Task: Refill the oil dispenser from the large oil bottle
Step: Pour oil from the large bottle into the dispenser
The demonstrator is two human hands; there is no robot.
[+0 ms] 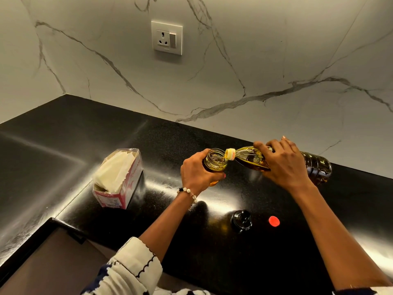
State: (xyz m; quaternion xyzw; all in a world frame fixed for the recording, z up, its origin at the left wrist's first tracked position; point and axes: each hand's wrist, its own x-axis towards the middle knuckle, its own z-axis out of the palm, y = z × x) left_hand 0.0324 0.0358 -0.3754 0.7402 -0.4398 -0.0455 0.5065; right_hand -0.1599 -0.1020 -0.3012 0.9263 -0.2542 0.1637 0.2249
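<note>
My left hand (196, 171) grips the glass oil dispenser (215, 161), a small open jar with amber oil in it, held just above the black counter (63, 145). My right hand (285, 165) holds the large clear oil bottle (316, 167) tipped almost flat, its yellow neck (230, 154) at the jar's rim. Oil runs from the neck into the jar. The dispenser's black lid (241, 220) and the bottle's red cap (274, 221) lie on the counter nearer to me.
A pink and white tissue box (119, 179) stands to the left of the jar. A wall socket (167, 37) sits on the marble backsplash. The counter's front edge runs along the lower left, above a brown drawer front.
</note>
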